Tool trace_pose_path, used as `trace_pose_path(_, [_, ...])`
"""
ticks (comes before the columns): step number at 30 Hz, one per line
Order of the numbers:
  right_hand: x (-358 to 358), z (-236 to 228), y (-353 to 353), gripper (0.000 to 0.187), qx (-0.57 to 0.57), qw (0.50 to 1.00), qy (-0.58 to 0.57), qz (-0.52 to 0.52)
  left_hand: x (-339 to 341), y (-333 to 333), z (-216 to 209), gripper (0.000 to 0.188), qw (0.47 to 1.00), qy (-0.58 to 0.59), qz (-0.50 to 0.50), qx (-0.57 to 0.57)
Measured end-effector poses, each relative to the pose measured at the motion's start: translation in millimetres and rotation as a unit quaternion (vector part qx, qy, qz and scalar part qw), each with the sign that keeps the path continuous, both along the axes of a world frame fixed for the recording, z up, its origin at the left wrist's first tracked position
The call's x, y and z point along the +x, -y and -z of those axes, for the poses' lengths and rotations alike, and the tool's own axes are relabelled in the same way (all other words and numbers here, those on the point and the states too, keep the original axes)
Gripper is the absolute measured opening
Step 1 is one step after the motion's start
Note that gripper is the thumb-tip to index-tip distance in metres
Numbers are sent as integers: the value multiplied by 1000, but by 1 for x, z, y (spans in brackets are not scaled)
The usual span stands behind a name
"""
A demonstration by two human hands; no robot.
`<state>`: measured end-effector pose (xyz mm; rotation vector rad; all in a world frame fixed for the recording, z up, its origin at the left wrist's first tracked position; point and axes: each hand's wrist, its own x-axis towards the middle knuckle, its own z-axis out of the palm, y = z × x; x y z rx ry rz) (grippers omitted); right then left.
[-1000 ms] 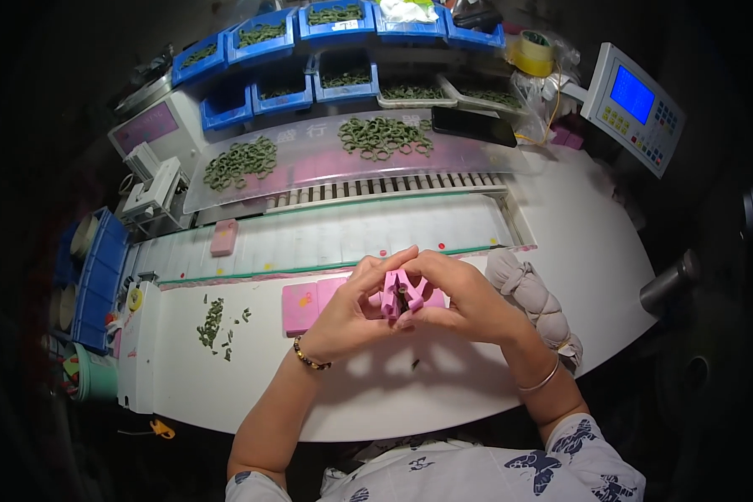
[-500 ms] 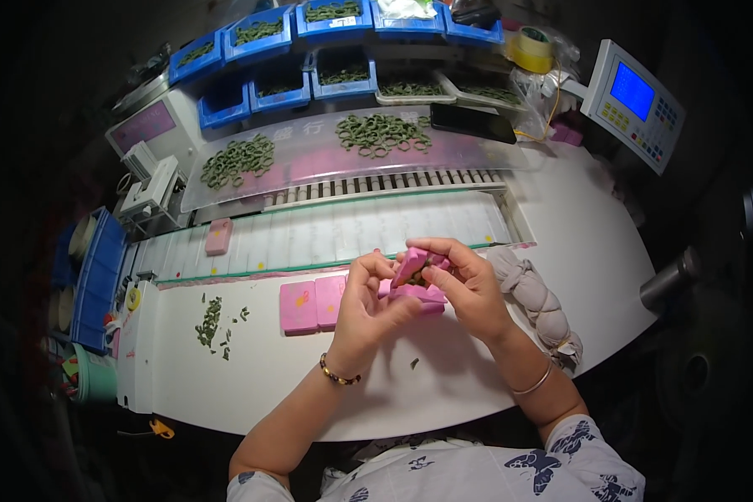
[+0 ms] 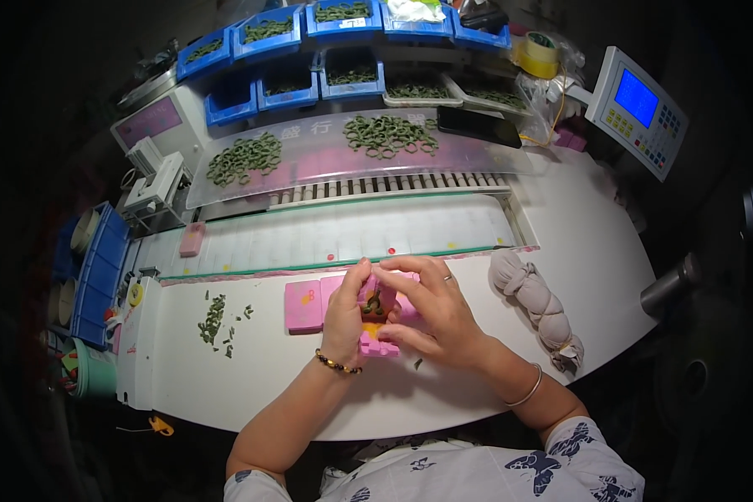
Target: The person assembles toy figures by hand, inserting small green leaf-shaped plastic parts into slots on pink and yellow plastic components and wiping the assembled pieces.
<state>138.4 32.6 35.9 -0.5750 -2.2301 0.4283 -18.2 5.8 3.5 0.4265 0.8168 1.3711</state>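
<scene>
A pink rubber mould is spread apart between my hands over the table's front half. Inside its opening lies a dark green wax piece, partly hidden by fingers. My left hand is closed along the mould's left side. From the right, my right hand curves round it, fingertips on the upper part and thumb by the lower flap. More pink moulds stand in a row just behind my hands, partly covered. A small green scrap rests on the table below my right hand.
Green scraps are scattered at left. Behind runs a white conveyor carrying another pink block. Green rings lie on a clear sheet below blue bins. A knotted grey cloth and a control panel are at right.
The mould has turned and come lower and left, its opening now facing me more. My right hand has moved left with its fingers straighter. The block on the conveyor has shifted left.
</scene>
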Motion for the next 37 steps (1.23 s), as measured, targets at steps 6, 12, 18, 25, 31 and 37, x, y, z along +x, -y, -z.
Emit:
trace_pose_path(6, [2, 6, 0, 16, 85, 996, -22, 28, 14, 3, -8, 29, 992, -92, -80, 33])
trace_pose_path(12, [4, -3, 6, 17, 151, 987, -34, 37, 14, -4, -4, 31, 969, -161, -160, 94])
trace_pose_path(18, [11, -14, 0, 18, 56, 978, -194, 48, -6, -4, -9, 45, 991, -42, -115, 46])
trace_pose_path(25, [21, 4, -13, 16, 52, 982, -164, 84, 9, 8, -16, 24, 985, -101, 110, 84])
trace_pose_path(31, [19, 0, -9, 12, 193, 975, -55, 91, 4, 8, -14, 18, 987, -112, 60, 100])
trace_pose_path(37, [17, 12, -14, 8, -18, 998, -48, 29, -4, 5, -2, 12, 852, -464, -51, 236])
